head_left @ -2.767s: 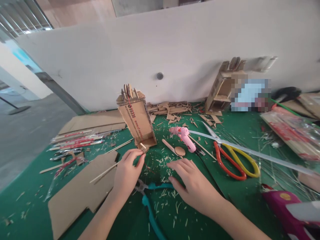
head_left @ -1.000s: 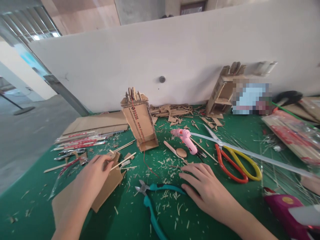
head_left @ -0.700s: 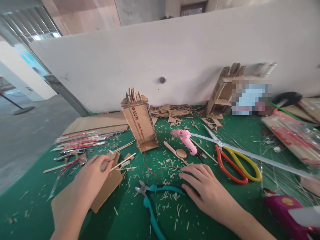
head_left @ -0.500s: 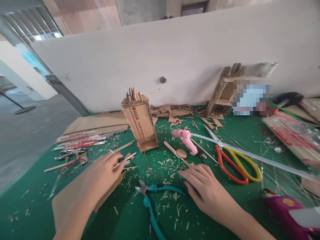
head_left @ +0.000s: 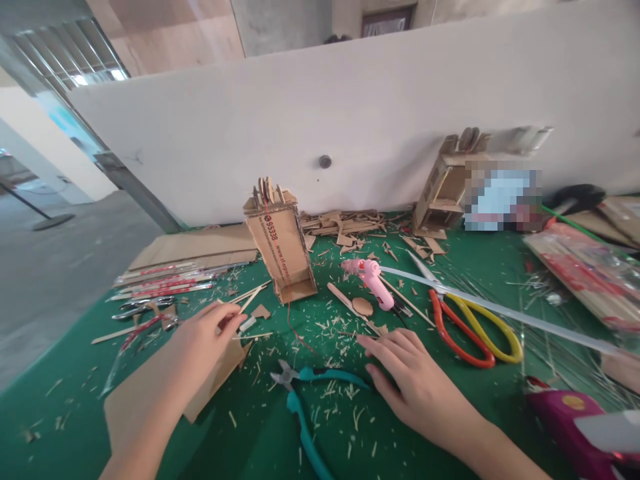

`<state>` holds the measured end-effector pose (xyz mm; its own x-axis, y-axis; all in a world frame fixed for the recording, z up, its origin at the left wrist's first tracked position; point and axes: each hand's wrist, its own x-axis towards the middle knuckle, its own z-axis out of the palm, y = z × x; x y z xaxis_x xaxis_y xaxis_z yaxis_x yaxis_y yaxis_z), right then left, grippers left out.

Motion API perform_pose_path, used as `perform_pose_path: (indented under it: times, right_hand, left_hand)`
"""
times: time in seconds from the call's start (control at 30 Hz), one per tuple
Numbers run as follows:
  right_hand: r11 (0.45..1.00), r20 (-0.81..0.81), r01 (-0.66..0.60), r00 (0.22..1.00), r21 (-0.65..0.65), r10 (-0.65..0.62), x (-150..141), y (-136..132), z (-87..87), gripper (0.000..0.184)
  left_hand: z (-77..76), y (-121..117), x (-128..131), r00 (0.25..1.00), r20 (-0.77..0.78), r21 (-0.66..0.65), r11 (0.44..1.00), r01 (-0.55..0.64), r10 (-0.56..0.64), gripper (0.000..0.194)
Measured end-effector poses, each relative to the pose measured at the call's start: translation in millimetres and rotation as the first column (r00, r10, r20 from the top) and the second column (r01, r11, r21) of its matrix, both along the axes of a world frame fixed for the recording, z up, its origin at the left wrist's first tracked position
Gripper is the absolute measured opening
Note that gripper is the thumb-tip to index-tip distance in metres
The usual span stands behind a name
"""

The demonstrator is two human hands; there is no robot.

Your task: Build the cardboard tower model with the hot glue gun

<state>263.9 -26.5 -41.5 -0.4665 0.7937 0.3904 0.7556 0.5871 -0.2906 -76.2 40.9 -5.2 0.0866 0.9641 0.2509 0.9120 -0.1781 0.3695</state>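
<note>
- Far left on the green table (head_left: pixel 55 427), slim wrapped packs (head_left: pixel 163 283) are lying in a row, and nearer the camera a flat cardboard sheet (head_left: pixel 127 393) is sitting partly under the left forearm.
- Here's the left hand (head_left: pixel 213 330), and it's pinching! Thumb and forefinger are drawing close together on the near end of a thin stick (head_left: pixel 251 299), the other fingers curling in behind; how firmly they're gripping, I can't tell.
- That stick is pointing up and away, its far tip aiming towards the printed cardboard box (head_left: pixel 277 250), which is standing just beyond, cardboard discs (head_left: pixel 267 191) lining its top and a red string (head_left: pixel 296 331) trailing from its base.
- Centre front, teal-handled pliers (head_left: pixel 287 379) are lying with their jaws spread, wood shavings scattering around them.
- Behind, a pink glue gun (head_left: pixel 377 287) is resting beside a round cardboard piece (head_left: pixel 363 307).
- Now the right hand (head_left: pixel 397 370): palm down, fingers bending loosely, thumb standing well apart from them. It's hovering or resting right by one pliers handle; whether it's touching, I can't tell.
- Further right, red-and-yellow scissors (head_left: pixel 440 288) are lying open, and a purple tool (head_left: pixel 565 420) is filling the near corner.
</note>
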Motion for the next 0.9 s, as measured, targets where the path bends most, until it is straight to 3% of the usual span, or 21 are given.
perform_pose_path:
  times: [0.07,0.1,0.17,0.23,0.27,0.33,0.4,0.5,0.57,0.63,0.73,0.8,0.9]
  right_hand:
    - [1.0,-0.013,0.0,1.0,-0.026,0.0,-0.6,-0.4,2.0,0.035]
    - [0.999,-0.037,0.002,0.999,-0.049,-0.004,-1.6,-0.6,3.8,0.035]
    - [0.992,-0.135,0.004,0.991,-0.127,-0.021,-5.3,-0.6,8.2,0.036]
    - [0.974,-0.262,-0.007,0.964,-0.226,-0.053,-11.4,0.7,13.1,0.037]
    - [0.962,-0.318,-0.022,0.945,-0.273,-0.068,-15.1,1.9,15.4,0.037]
    - [0.935,-0.405,-0.067,0.91,-0.348,-0.085,-22.9,5.4,18.9,0.04]
    - [0.912,-0.464,-0.114,0.881,-0.394,-0.09,-30.3,9.0,21.2,0.047]
    - [0.88,-0.518,-0.18,0.851,-0.44,-0.086,-37.9,12.1,21.8,0.042]
    - [0.839,-0.563,-0.22,0.818,-0.498,-0.119,-39.7,12.2,19.7,0.022]
    - [0.803,-0.616,-0.237,0.763,-0.547,-0.195,-38.3,12.0,15.5,0.013]
    - [0.826,-0.691,-0.172,0.651,-0.537,-0.314,-31.8,14.5,8.8,0.013]
    - [0.852,-0.735,-0.118,0.573,-0.51,-0.361,-26.9,17.5,6.7,0.016]
    - [0.846,-0.749,-0.134,0.549,-0.516,-0.37,-23.7,19.2,7.5,0.019]
  left_hand:
    - [6.3,-1.6,7.9,0.977,0.213,-0.084,0.996,0.02,-0.002,0.024]
    - [9.5,-3.0,14.3,0.93,0.369,-0.163,0.985,0.058,0.006,0.025]
    - [14.2,-6.3,31.6,0.707,0.704,-0.292,0.935,0.202,0.067,0.027]
    - [15.3,-10.4,52.4,0.455,0.879,-0.323,0.88,0.347,0.143,0.024]
    - [14.2,-12.8,62.9,0.375,0.911,-0.33,0.846,0.419,0.17,0.023]
    - [9.4,-18.1,81.2,0.29,0.936,-0.331,0.775,0.538,0.198,0.02]
    - [2.8,-24.4,94.0,0.323,0.932,-0.337,0.713,0.615,0.162,0.014]
    - [-5.3,-33.5,102.7,0.499,0.866,-0.399,0.638,0.659,0.027,0.015]
    - [-6.8,-37.6,103.8,0.562,0.826,-0.412,0.643,0.645,-0.034,0.016]
    - [-4.9,-39.4,102.8,0.589,0.806,-0.417,0.651,0.634,-0.056,0.016]
    - [1.6,-38.8,97.8,0.65,0.753,-0.46,0.628,0.628,-0.099,0.015]
    - [5.1,-36.6,91.7,0.72,0.677,-0.454,0.681,0.574,-0.155,0.018]
    - [4.8,-30.7,79.2,0.854,0.436,-0.247,0.875,0.416,-0.283,0.022]
